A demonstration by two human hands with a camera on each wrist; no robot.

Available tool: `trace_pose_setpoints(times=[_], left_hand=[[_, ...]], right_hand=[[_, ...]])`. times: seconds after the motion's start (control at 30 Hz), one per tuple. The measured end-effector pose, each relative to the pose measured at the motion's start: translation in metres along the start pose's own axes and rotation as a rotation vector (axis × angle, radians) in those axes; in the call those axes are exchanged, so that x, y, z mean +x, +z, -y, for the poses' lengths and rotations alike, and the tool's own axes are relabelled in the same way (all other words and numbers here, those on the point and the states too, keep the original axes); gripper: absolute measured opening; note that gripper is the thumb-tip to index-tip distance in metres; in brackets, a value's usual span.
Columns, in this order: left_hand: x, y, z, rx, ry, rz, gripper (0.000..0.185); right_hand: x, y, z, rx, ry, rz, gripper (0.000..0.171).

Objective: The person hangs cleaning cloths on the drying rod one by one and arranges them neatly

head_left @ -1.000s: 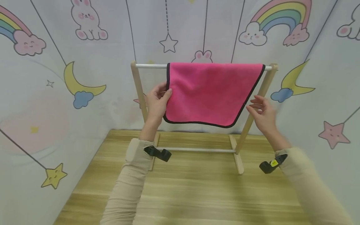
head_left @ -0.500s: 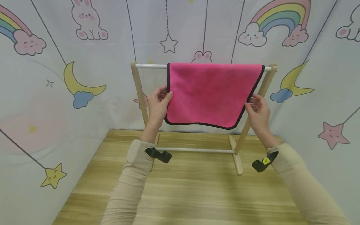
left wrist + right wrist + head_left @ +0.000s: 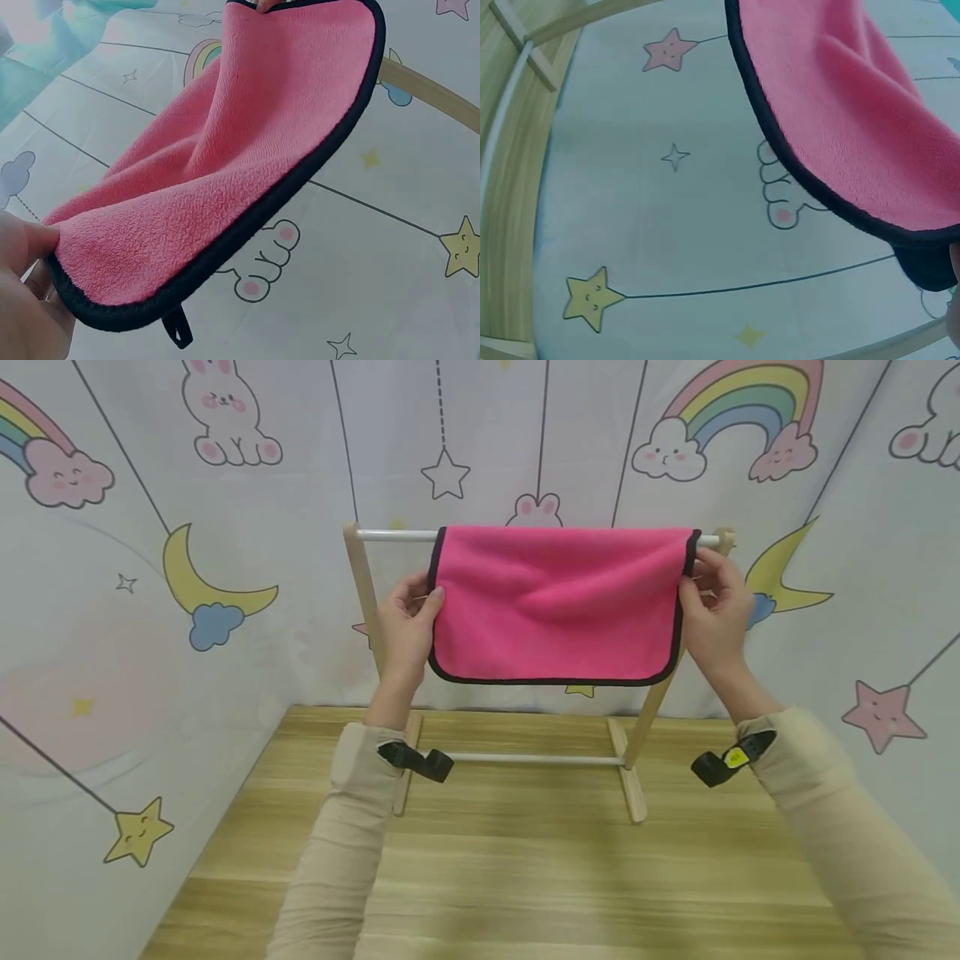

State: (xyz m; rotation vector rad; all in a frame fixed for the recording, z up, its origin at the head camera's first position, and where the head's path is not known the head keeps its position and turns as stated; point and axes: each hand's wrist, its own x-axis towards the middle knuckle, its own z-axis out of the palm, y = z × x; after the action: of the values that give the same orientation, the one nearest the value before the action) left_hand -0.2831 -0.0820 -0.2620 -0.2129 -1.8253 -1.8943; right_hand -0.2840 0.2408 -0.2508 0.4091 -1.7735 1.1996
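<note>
A pink towel [image 3: 558, 610] with black edging hangs over the white top bar [image 3: 397, 536] of a small wooden rack. My left hand [image 3: 405, 631] pinches its left edge, thumb on the front. At the opposite edge, just under the bar, my right hand [image 3: 718, 614] pinches the black edging between thumb and fingers. Soft folds cross the upper part of the cloth, and its lower hem runs nearly level. In the left wrist view a small black loop [image 3: 178, 328] sticks out below the edging. Only a sliver of the right hand shows in its own wrist view.
The rack's right post [image 3: 652, 714] slants down to a wooden foot [image 3: 630, 785]. A white lower bar [image 3: 536, 759] joins the two feet on the wood-grain table [image 3: 510, 877]. Behind stands a printed cloth backdrop [image 3: 315, 468].
My right hand came in to the towel's right edge, took hold of it and rose toward the bar. That side swung outward and the hem levelled. The left hand kept its hold, shifting slightly.
</note>
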Motion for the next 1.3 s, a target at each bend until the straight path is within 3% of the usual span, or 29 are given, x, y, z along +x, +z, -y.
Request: trace_pose_setpoints(times=[0.17, 0.4, 0.5, 0.63, 0.7, 0.87, 1.03, 1.3], left_hand=[[0.007, -0.008, -0.003, -0.026, 0.003, -0.061, 0.029], [0.013, -0.010, -0.007, -0.167, -0.003, -0.109, 0.029], [0.012, -0.008, -0.009, -0.113, 0.001, -0.105, 0.029], [0.006, -0.004, -0.009, 0.088, 0.015, -0.052, 0.031], [0.005, -0.001, -0.008, 0.129, 0.022, -0.030, 0.032], [0.007, -0.004, -0.009, 0.084, 0.005, -0.034, 0.035], [0.006, -0.006, -0.003, 0.087, -0.029, -0.038, 0.034], [-0.001, -0.011, 0.022, 0.062, -0.011, 0.143, 0.051]], right_hand=[[0.014, 0.005, 0.005, -0.075, 0.018, -0.005, 0.025], [0.028, 0.017, 0.032, -0.109, 0.103, -0.018, 0.027], [0.036, 0.020, 0.024, -0.138, 0.147, -0.023, 0.027], [0.040, 0.019, 0.011, -0.163, 0.215, -0.055, 0.027], [0.040, 0.016, 0.009, -0.161, 0.259, -0.088, 0.027], [0.040, 0.011, 0.009, -0.113, 0.368, -0.107, 0.026], [0.026, 0.008, 0.004, -0.097, 0.372, -0.046, 0.027], [0.007, 0.007, -0.014, 0.037, 0.312, -0.034, 0.031]])
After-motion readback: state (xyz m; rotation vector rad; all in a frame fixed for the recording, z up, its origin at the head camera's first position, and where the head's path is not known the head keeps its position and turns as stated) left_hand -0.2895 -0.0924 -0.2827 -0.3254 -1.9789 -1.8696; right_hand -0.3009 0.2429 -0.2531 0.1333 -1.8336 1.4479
